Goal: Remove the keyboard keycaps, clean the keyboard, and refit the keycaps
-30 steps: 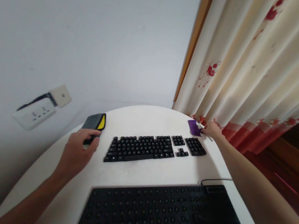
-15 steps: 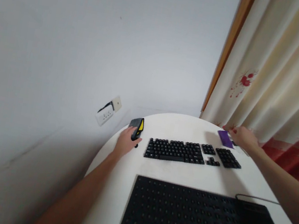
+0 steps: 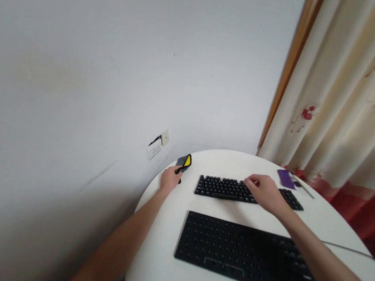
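From the head view, I see a person with both bare hands over a white table (image 3: pixel 158 274). The left hand (image 3: pixel 168 178), near the table's far left edge, is partly closed, thumb and fingers bent around the dark lower part of a grey-and-black handheld device (image 3: pixel 188 161) with a yellow panel; I cannot make out its exact kind. The right hand (image 3: pixel 263 190) hangs above the right part of a set of black keycaps (image 3: pixel 220 188), its fingers curled in and the thumb near the forefinger; I cannot tell whether anything is pinched between them. The keycaps lie in keyboard order, with a number-pad block (image 3: pixel 291 200) showing beyond the hand. Nearer the person sits a black keyboard base (image 3: pixel 216 246), its small key stems bare, the right forearm crossing over it. A thin cable (image 3: pixel 349 249) runs off to the right. At the far right lie a purple packet (image 3: pixel 286 179) and, just beside it, a slender pale rod (image 3: pixel 307 191). A patterned curtain (image 3: pixel 346 114) hangs behind them, and a wall socket (image 3: pixel 154 149) sits to the left.
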A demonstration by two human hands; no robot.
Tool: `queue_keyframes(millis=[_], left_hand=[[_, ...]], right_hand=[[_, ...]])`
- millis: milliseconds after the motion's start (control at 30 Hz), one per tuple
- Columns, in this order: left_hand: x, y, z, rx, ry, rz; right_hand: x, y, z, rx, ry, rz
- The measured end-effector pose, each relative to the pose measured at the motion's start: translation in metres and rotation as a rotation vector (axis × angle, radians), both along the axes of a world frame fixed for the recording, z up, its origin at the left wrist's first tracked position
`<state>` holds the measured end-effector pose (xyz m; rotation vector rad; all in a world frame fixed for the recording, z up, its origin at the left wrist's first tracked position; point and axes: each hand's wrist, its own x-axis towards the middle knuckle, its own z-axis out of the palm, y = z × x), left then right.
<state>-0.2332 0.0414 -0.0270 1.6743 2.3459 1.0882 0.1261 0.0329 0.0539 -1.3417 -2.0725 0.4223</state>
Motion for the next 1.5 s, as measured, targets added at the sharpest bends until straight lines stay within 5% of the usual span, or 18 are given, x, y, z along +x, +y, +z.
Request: queue_keyframes(millis=[167, 400, 600, 800, 933, 1233, 1500], left_hand=[[-0.002, -0.042, 0.023, 0.156, -0.16, -0.05], [0.036, -0.148, 0.059, 0.312, -0.256, -0.166], [0.093, -0.195, 0.05, 0.275, -0.182, -0.366], [0.126, -0.198, 0.014, 0.331, -0.032, -0.629], [0.128, -0.198, 0.009, 0.284, -0.019, -0.714], [0.123, -0.199, 0.054, 0.193, -0.203, -0.803], [0.12, -0.151, 0.093, 0.237, -0.148, -0.688]], right_hand=[[-0.044, -0.058, -0.016, -0.267, 0.301, 0.187], [-0.093, -0.104, -0.029, -0.699, 0.608, 0.239], [-0.109, -0.125, -0.028, -0.826, 0.935, 0.251], [-0.105, -0.133, -0.036, -0.652, 1.265, 0.125], [-0.099, -0.126, -0.045, -0.536, 1.356, 0.048], [-0.077, -0.114, -0.046, -0.466, 1.244, -0.092], [-0.06, -0.098, -0.052, -0.474, 1.116, -0.209]])
